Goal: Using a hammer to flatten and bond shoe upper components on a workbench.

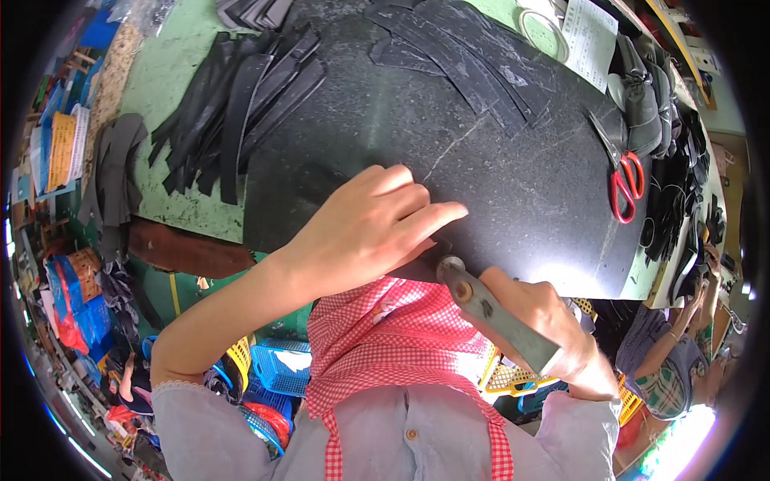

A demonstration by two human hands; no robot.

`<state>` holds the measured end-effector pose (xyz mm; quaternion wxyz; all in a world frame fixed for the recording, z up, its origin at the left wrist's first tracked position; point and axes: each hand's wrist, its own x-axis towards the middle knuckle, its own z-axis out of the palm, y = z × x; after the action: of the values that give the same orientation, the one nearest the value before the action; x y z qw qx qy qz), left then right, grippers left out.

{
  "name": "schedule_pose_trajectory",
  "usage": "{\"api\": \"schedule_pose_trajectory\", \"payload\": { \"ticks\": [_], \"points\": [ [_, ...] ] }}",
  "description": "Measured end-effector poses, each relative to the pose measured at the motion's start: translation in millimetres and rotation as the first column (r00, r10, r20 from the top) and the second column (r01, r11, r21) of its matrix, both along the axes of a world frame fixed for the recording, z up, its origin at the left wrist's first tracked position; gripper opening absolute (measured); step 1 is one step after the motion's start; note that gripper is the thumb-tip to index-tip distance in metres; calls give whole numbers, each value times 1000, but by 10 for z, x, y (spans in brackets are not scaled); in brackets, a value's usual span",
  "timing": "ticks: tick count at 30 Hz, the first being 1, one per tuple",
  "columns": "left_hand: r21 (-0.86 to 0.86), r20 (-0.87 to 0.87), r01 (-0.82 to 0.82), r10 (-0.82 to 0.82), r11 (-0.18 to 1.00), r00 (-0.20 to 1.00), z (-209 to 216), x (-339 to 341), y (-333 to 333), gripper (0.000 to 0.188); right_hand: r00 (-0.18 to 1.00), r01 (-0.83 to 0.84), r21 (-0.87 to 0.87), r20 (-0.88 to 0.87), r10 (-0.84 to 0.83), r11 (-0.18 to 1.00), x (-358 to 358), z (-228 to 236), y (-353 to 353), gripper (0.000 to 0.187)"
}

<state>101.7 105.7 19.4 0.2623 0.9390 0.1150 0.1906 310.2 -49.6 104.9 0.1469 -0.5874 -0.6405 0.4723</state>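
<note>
My right hand (533, 309) is closed around a hammer (505, 321) with a round metal face and a long, flat grey head. Its round face lies close to the near edge of the dark work board (345, 120). To the left of the hammer is my left hand (377, 220), its fingers curled and the index finger reaching out to the right. The left thumb and fingertips are mostly hidden under the hand. A small dark edge shows beneath them, too hidden to name.
Bundles of black strips (249, 104) lie at the far left, larger black pieces (481, 56) at the back. Red-handled scissors (626, 180) rest at the right, beside grey and black bundles (642, 112). A paper sheet (589, 44) lies behind. At far right, another person's arm (670, 337) shows.
</note>
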Motion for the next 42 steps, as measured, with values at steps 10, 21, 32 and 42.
{"api": "schedule_pose_trajectory", "payload": {
  "ticks": [10,21,32,42],
  "points": [
    [84,192,232,-244,969,951,-76,0,275,26,993,67,106,86,-76,992,120,-3,13,18],
    [178,113,252,-274,951,955,-25,-72,237,29,981,131,71,135,-140,989,-4,11,39,22],
    [-37,83,90,-87,995,993,-31,-288,360,31,990,-97,67,112,89,993,-39,-31,368,28],
    [123,149,4,-23,992,989,-42,-497,430,35,980,-116,109,174,96,987,-176,6,608,21]
  ]
}}
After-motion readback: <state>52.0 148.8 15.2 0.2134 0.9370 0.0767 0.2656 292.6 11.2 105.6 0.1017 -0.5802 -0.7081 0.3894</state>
